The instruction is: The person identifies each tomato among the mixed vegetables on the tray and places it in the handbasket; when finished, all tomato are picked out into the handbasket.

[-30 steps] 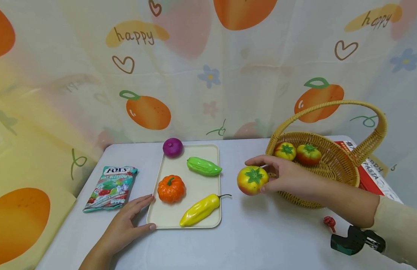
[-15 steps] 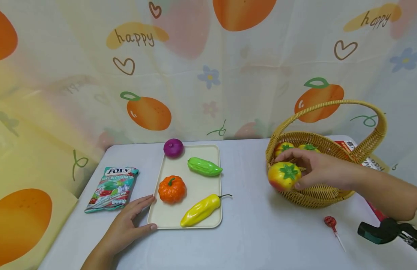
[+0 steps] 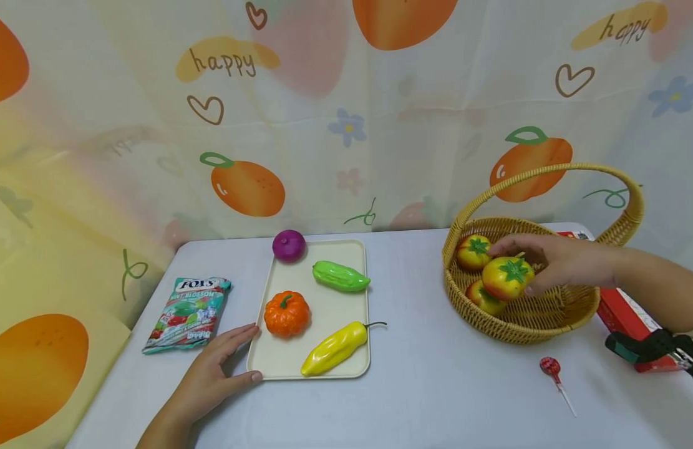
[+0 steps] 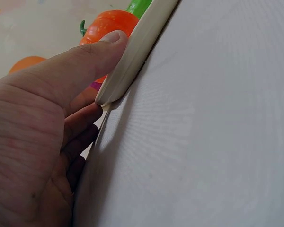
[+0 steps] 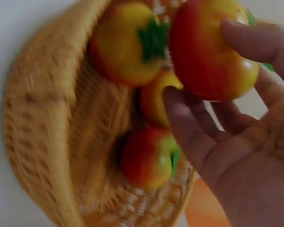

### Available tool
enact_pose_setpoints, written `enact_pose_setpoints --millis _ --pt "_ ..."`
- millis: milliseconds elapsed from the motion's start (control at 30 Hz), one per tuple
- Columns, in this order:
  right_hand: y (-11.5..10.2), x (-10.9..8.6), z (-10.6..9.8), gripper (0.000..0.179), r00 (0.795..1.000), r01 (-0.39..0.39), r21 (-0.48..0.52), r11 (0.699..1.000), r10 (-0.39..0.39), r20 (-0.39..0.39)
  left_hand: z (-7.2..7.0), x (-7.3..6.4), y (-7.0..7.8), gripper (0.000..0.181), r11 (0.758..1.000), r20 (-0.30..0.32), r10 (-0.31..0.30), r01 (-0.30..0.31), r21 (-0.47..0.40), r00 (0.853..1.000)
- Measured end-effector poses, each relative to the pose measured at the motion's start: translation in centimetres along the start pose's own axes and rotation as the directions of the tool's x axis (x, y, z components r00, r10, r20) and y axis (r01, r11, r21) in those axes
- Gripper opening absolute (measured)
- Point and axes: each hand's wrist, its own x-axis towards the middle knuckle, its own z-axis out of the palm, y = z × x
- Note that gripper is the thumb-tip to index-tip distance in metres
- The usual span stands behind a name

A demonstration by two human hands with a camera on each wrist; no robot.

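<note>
My right hand [image 3: 565,262] holds a yellow-red toy tomato [image 3: 508,279] between thumb and fingers, over the wicker basket [image 3: 526,333]. Inside the basket lie more tomatoes: one at the left [image 3: 474,252] and another [image 3: 484,299] partly covered by the held one. The right wrist view also shows a further tomato [image 5: 149,158] deeper in the basket. My left hand [image 3: 208,377] rests against the near left edge of the cream tray [image 3: 324,349], its fingers mostly straight. In the left wrist view the thumb [image 4: 92,59] lies on the tray's rim.
An orange pumpkin [image 3: 287,314], green pepper [image 3: 340,276], yellow pepper [image 3: 335,350] and purple onion [image 3: 289,246] sit on the tray. A candy bag [image 3: 187,313] lies left of it. A lollipop [image 3: 551,368] and red box [image 3: 624,318] are near the basket, whose handle [image 3: 548,168] arches above.
My right hand has carried the tomato rightward from beside the basket to over its inside. The lollipop has come fully into sight. My left hand stays at the tray.
</note>
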Motion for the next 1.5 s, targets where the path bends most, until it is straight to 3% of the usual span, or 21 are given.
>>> enact_pose_setpoints --millis 133,400,733,967,1233,1500 --pt "1.0 0.0 -1.4 0.077 0.995 -0.096 -0.064 0.993 0.098 0.028 0.0 0.1 0.0 0.083 1.000 -0.005 0.010 -0.010 0.012 1.000" --pt "2.7 -0.1 -2.7 0.079 0.970 -0.188 0.004 0.982 0.186 0.156 0.1 0.3 0.1 0.083 1.000 -0.002 0.014 -0.014 -0.012 1.000" --pt "3.8 -0.8 -3.5 0.080 0.972 -0.185 0.012 0.983 0.182 0.150 0.1 0.5 0.4 0.083 1.000 0.000 0.017 -0.017 0.003 1.000" --pt "4.8 -0.8 -3.0 0.078 0.954 -0.239 0.055 0.969 0.224 0.201 0.2 0.6 0.6 0.083 1.000 0.002 0.014 -0.014 -0.001 1.000" --pt "5.4 -0.5 -1.7 0.073 0.946 -0.268 -0.032 0.963 0.270 0.181 0.2 0.6 0.4 0.083 1.000 -0.006 0.018 -0.018 -0.007 1.000" --pt "4.8 0.4 -1.3 0.070 0.948 -0.217 -0.105 0.970 0.235 0.212 0.2 0.0 0.0 0.084 1.000 -0.019 0.021 -0.020 0.024 1.000"
